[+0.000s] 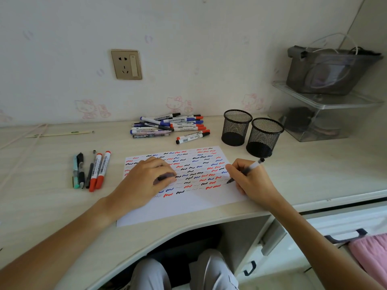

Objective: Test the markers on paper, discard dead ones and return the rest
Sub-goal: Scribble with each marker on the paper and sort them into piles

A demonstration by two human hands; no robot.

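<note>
Paper (188,206) lies on the tabletop (41,206), covered in squiggles. Right hand (251,181) grips a pen (247,169), tip on the sheet; left hand (144,181) curls around a dark cap (166,176). 2 mesh cups (236,127) stand behind, apparently empty, near a marker pile (169,126).

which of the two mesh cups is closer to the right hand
The front cup, right of the other cup. It stands just beyond the right hand, near the pen's top end.

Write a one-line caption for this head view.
Right hand tests a pen on squiggle-covered paper; left hand steadies the sheet, holding a cap.
</note>
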